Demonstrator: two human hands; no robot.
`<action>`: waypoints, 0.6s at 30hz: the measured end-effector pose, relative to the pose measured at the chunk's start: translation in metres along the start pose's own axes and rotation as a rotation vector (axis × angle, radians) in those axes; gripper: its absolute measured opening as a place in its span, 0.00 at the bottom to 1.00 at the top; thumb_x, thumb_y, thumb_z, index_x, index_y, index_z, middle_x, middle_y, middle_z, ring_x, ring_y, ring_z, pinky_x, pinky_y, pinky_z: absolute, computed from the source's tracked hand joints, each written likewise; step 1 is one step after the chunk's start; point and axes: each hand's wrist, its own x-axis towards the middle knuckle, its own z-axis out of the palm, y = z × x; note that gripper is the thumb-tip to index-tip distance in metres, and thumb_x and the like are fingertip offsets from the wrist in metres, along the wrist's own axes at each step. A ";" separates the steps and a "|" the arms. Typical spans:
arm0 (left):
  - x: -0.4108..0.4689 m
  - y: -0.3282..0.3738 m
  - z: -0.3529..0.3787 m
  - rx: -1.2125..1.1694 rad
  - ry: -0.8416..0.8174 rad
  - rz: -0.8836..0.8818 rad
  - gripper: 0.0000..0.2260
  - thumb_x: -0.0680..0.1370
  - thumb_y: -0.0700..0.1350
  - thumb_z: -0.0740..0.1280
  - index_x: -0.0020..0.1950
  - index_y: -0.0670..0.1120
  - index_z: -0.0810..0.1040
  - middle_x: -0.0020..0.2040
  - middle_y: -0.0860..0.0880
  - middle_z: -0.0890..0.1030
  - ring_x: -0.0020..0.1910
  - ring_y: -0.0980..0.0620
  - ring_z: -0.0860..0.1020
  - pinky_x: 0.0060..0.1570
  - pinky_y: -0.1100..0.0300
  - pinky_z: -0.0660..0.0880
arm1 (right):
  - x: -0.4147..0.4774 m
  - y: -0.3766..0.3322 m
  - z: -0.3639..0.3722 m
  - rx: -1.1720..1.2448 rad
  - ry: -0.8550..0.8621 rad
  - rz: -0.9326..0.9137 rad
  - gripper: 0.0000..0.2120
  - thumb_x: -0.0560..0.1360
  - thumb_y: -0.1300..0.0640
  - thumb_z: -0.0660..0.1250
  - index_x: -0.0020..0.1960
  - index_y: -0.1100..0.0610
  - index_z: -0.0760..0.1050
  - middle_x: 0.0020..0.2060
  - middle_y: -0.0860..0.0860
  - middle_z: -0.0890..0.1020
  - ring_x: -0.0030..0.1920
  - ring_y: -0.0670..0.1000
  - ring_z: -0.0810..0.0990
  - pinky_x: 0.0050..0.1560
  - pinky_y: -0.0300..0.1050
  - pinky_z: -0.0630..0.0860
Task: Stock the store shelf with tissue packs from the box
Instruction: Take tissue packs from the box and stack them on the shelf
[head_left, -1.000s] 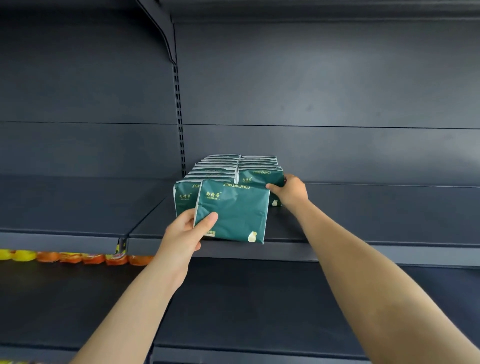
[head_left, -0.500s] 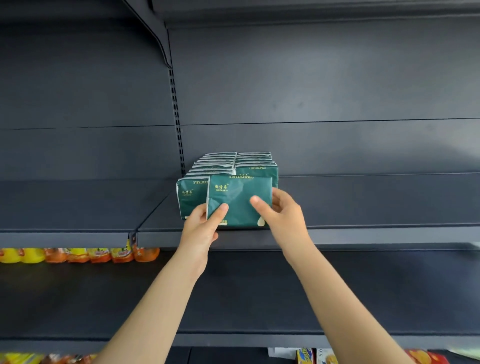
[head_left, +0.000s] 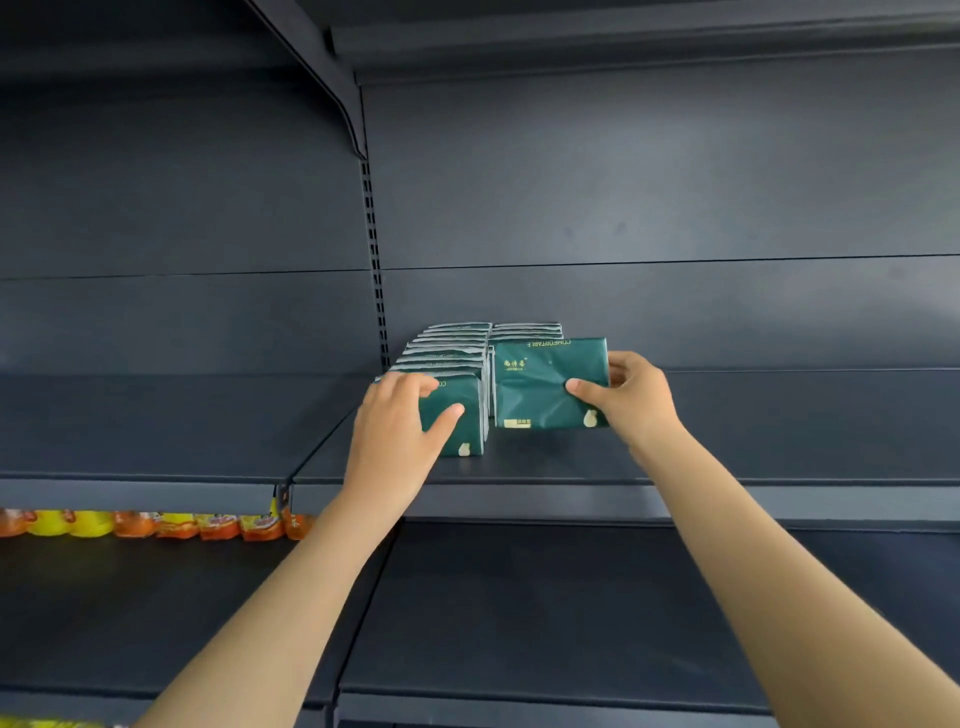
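The tissue pack (head_left: 545, 384) I'm placing stands upright at the front of the right row (head_left: 527, 329), its printed face toward me and its long axis running left to right along the shelf (head_left: 727, 457). I can't tell whether its lower edge is already down on the shelf or just off it. My right hand (head_left: 631, 400) grips it by the right end, thumb pressed on the front face and fingers (head_left: 622, 365) wrapped behind the edge, so the pack lies directly left of that hand and the push I'd judge comes next is straight back against the row. My left hand (head_left: 395, 431) holds the left front pack (head_left: 460, 415), fingers curled over its top and thumb on its face, steadying the left row (head_left: 447, 345), which reaches nearer the shelf's front lip than the right one. The two rows sit just beside each other, close to the slotted upright (head_left: 375, 249). The wrapping is a glossy dark green film with gold lettering, creased where my thumb dents it: soft and squashable, a flat pillow shape. The shelving is matte dark grey metal. Orange and yellow pouches (head_left: 156, 524) line the lower shelf at left. The box is not in view.
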 end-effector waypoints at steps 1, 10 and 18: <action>0.008 -0.001 0.000 0.121 0.007 0.084 0.16 0.76 0.51 0.67 0.60 0.43 0.75 0.57 0.48 0.75 0.57 0.48 0.72 0.58 0.56 0.67 | 0.007 0.002 0.002 -0.048 0.018 -0.012 0.17 0.69 0.59 0.75 0.55 0.54 0.74 0.51 0.50 0.81 0.50 0.51 0.80 0.52 0.52 0.79; 0.051 -0.003 0.015 0.508 -0.320 0.334 0.31 0.78 0.61 0.57 0.74 0.42 0.60 0.72 0.47 0.63 0.72 0.49 0.60 0.70 0.58 0.57 | 0.042 0.029 0.025 -0.201 0.058 -0.002 0.21 0.71 0.56 0.73 0.62 0.56 0.72 0.61 0.54 0.75 0.51 0.52 0.78 0.47 0.40 0.71; 0.052 -0.008 0.029 0.583 -0.353 0.342 0.31 0.78 0.61 0.57 0.73 0.43 0.60 0.73 0.46 0.64 0.72 0.49 0.62 0.70 0.57 0.57 | 0.044 0.035 0.047 -0.304 -0.013 -0.010 0.28 0.69 0.55 0.75 0.64 0.59 0.66 0.60 0.54 0.75 0.61 0.55 0.73 0.51 0.42 0.69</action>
